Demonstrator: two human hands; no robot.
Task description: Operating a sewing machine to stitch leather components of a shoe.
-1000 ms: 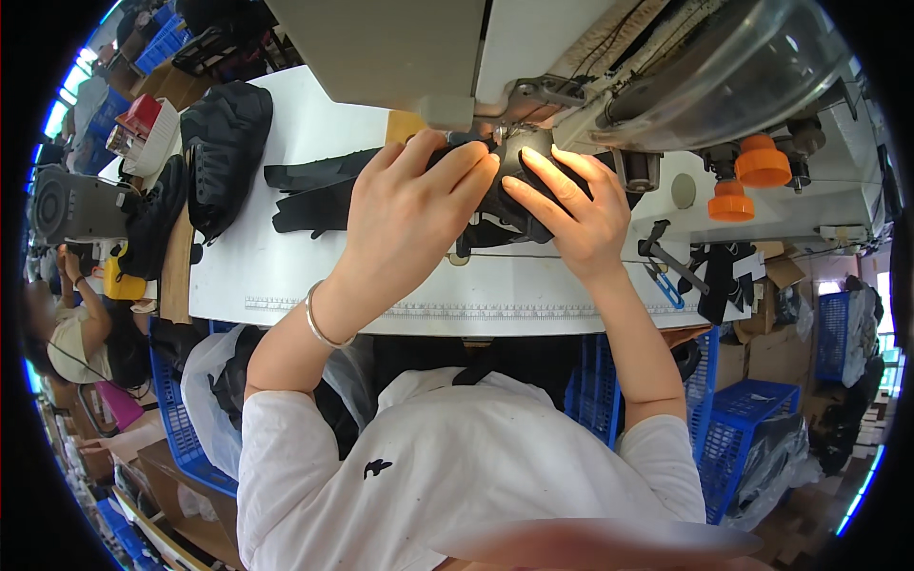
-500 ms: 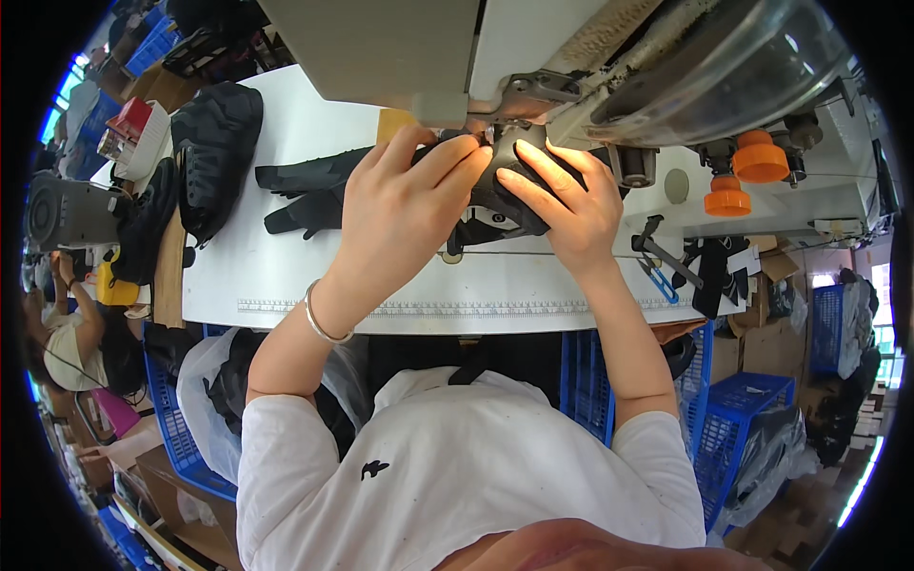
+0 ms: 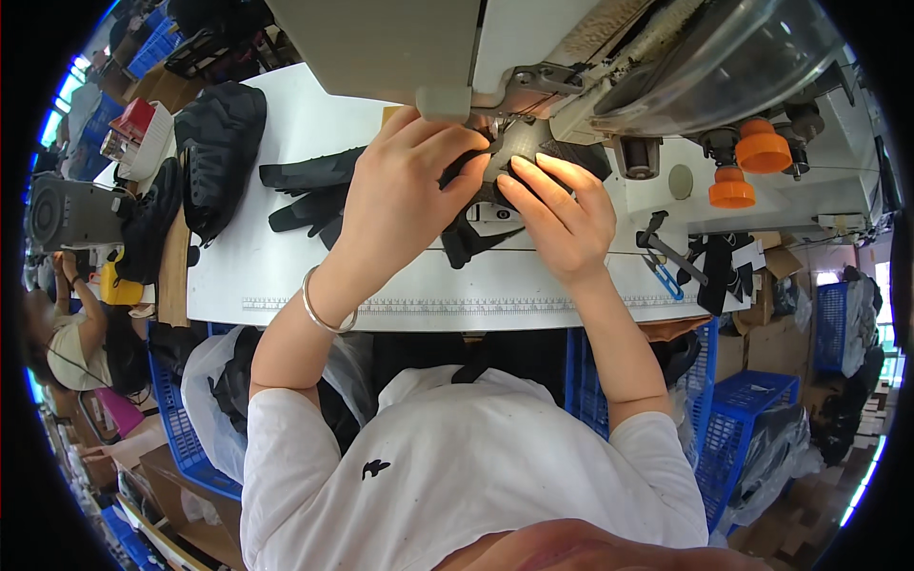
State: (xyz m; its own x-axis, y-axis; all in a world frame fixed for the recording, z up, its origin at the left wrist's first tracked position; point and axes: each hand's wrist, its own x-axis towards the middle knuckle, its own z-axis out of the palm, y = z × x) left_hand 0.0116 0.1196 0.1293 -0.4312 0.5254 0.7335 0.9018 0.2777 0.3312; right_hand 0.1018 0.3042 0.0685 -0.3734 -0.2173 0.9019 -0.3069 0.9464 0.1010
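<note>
Under the sewing machine head (image 3: 519, 90) lies a black shoe upper (image 3: 578, 158), brightly lit near the needle. My left hand (image 3: 409, 176), with a bangle at the wrist, pinches a dark edge of it between thumb and forefinger, close to the presser foot. Stretched fingers of my right hand (image 3: 566, 214) rest on the upper's near side, just right of the needle area. A black flap (image 3: 464, 246) hangs toward me between the hands. The needle tip and the exact stitching spot are hard to make out.
More black upper pieces (image 3: 309, 181) lie left of my left hand. Black shoes (image 3: 221, 157) stand at the table's left end. Blue snips (image 3: 666, 276) and a small hammer (image 3: 674, 252) lie at right. A ruler strip (image 3: 457, 306) runs along the front edge. Another person (image 3: 81, 328) sits far left.
The shoe upper has shifted and turned under the machine, with more of it now showing behind my right fingers. My right hand has slid slightly toward me; the left keeps its pinch.
</note>
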